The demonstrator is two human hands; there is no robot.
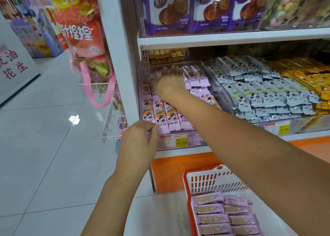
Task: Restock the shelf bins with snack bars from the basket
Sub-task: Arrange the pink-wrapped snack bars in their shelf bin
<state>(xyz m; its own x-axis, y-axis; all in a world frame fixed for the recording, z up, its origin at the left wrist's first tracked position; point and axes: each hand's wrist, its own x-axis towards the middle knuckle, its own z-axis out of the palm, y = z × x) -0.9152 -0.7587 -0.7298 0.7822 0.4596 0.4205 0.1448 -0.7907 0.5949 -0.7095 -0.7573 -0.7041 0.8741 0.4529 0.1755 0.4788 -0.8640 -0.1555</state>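
Restocking was mid-placement: right hand [169, 82], fingers flat, pressed pink bars [161, 117] deep in the bin [220, 94], left hand [141, 139] pinched its front row; next, probably more from the basket [187, 196].

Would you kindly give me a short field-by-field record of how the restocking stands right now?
setting: shop shelf with clear bins
target bin: clear bin with pink snack bars, far left of the lower shelf
right hand: reaching deep into the bin, fingers spread over the bars
left hand: at the bin's front left corner, fingers curled
basket: red and white, on the floor below, pink bars left inside
neighbouring bins: grey bars, yellow bars
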